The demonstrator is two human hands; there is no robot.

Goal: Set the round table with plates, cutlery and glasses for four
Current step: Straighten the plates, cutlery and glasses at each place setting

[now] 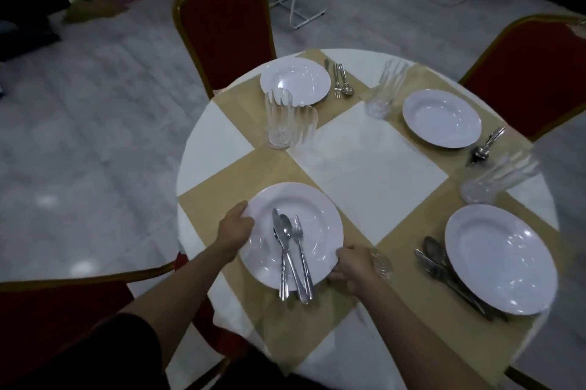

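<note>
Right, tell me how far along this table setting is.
Done: the three other plates each have cutlery alongside, with glasses out. In hand: left grip and right grip hold the near plate by its rim. Left: its knife, spoon and fork lie on it, to be laid beside it.

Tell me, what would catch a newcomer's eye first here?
The near plate at the front of the table stands out, gripped by the left hand at its left rim and the right hand at its lower right rim. Its cutlery lies on the plate. The three other plates, far left, far right and right, have theirs alongside.
</note>
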